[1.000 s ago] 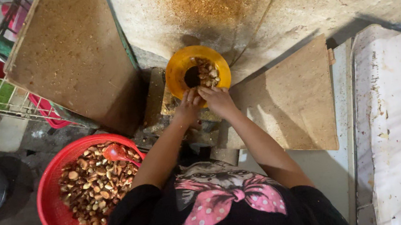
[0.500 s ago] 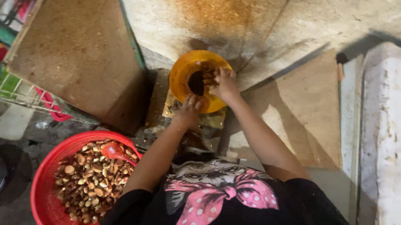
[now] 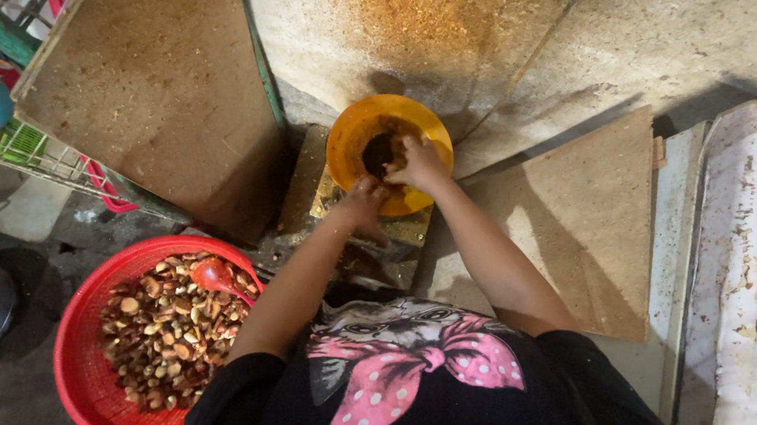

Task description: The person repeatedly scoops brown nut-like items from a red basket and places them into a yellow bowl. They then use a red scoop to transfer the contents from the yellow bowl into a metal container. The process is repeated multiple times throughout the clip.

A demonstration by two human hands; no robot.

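Both hands work at the yellow bowl straight ahead: the right hand dips inside, fingers curled on its dark contents, while the left hand steadies the rim. A red basket of nuts sits within left reach.

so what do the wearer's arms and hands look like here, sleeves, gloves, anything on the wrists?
Both hands are bare: no gloves on the left hand or the right hand. The forearms are uncovered up to short black sleeves near the elbows, part of a black top with a pink polka-dot bow print on the chest. No watch or bracelet shows on either wrist; rings on the fingers are too small to tell.
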